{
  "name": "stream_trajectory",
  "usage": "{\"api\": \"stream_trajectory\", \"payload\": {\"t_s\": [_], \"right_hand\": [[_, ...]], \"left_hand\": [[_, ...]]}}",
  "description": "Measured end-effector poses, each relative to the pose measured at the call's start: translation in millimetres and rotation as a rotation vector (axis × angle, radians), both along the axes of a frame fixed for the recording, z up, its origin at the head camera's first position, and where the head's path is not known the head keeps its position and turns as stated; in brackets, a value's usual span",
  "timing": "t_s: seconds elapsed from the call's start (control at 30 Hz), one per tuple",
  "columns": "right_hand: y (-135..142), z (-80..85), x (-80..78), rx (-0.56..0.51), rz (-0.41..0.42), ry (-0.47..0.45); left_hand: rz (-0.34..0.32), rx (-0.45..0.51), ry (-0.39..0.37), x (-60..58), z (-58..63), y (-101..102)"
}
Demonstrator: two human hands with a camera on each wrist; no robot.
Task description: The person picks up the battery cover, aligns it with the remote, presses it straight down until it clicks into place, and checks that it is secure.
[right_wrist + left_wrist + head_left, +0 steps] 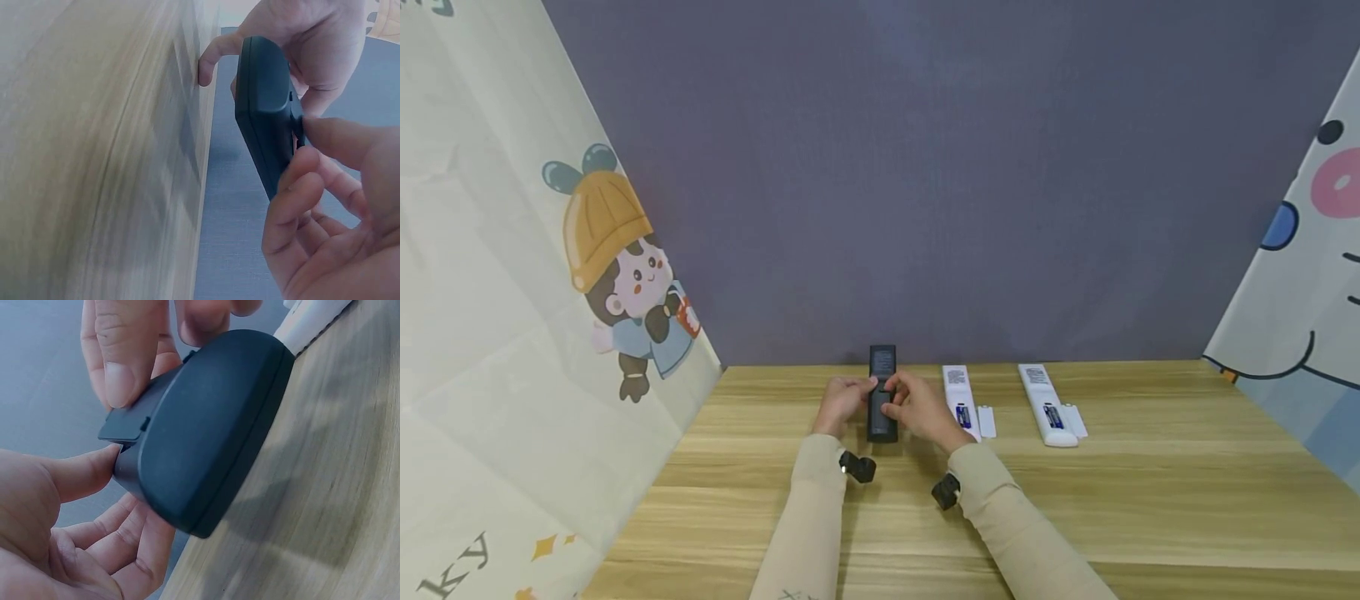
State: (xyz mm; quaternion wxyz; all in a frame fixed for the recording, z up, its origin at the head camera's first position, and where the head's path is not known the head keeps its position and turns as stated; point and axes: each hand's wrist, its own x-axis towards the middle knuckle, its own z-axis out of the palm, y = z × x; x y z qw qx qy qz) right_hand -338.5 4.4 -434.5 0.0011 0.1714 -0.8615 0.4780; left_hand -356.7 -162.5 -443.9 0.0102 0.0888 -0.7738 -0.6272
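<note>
A black remote control (882,429) is held back side up over the table, its printed label toward the far edge. My left hand (842,404) grips it from the left, thumb on the back face and fingers curled underneath. On the other side, my right hand (927,410) pinches the black battery cover (125,427) between thumb and fingers. In the left wrist view that cover sits tilted, with one end raised off the remote's back. The inside of the battery compartment is hidden by the cover and fingers.
Right of the hands lie two white remotes, a nearer one (957,385) and a farther one (1036,385), both with batteries exposed. Beside them rest their white covers (987,422) (1077,421). A grey-blue panel (887,183) rises behind the wooden table (1150,483).
</note>
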Motion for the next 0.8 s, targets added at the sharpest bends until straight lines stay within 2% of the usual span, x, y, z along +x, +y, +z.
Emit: {"api": "stream_trajectory", "payload": {"t_s": [0.8], "right_hand": [[0.2, -3.6, -0.5, 0.116, -0.048, 0.094]], "left_hand": [[-0.006, 0.021, 0.005, 1.3, -0.3, -0.3]]}}
